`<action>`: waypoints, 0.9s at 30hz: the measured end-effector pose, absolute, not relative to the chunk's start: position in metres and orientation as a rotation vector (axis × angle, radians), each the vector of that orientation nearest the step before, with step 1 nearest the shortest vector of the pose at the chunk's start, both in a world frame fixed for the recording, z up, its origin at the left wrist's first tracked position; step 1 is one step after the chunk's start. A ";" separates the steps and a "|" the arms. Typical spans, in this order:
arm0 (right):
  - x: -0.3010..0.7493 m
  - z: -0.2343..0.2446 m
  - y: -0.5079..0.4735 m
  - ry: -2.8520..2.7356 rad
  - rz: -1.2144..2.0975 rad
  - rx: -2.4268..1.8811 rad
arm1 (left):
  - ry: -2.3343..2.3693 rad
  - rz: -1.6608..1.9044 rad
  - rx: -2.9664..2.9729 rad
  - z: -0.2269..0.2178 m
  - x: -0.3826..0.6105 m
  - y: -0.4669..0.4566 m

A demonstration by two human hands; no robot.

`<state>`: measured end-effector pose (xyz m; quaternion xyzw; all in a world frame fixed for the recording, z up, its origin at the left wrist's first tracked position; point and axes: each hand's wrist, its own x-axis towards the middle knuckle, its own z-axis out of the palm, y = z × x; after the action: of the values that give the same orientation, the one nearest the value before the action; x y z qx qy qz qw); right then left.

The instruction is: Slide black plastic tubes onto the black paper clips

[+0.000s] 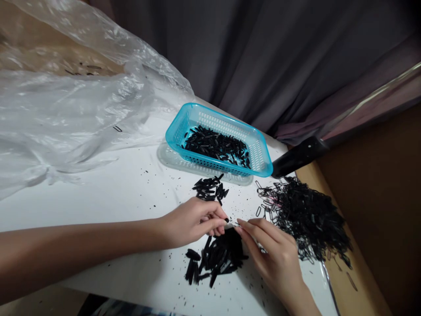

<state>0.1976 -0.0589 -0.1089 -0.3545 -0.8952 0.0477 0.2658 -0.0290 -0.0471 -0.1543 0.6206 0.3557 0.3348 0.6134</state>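
My left hand (200,221) is closed in a pinch, with the dark end of a small black strip (226,220) showing at the fingertips. Facing it across a small gap, my right hand (272,250) pinches with thumb and forefinger. A thin dark bit shows at its tips, too small to make out. Below both hands lies a pile of black strips (223,254), partly hidden by my fingers. A smaller group of black pieces (208,188) rests just beyond my left hand. To the right of my right hand spreads a heap of thin black wire loops (312,215).
A blue perforated basket (174,131) holding many short black pieces stands at the back. By its right end lies a black handle (299,156). Crumpled clear plastic (82,118) covers the left side. Black crumbs dot the white tabletop (131,197). A grey curtain (213,52) hangs behind.
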 end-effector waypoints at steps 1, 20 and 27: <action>0.198 -0.109 -0.059 -2.422 0.137 -0.955 | 0.824 0.771 1.445 -0.154 -0.029 -0.047; 0.199 -0.104 -0.061 -2.464 0.193 -0.964 | 0.868 0.875 2.067 -0.164 -0.031 -0.052; 0.202 -0.100 -0.060 -2.502 0.360 -0.948 | 0.804 0.893 2.055 -0.161 -0.031 -0.051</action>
<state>0.2017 -0.0598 -0.1001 -0.3426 -0.9043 0.1302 0.2190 -0.0308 -0.0515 -0.1606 0.8015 0.3135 0.3482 0.3716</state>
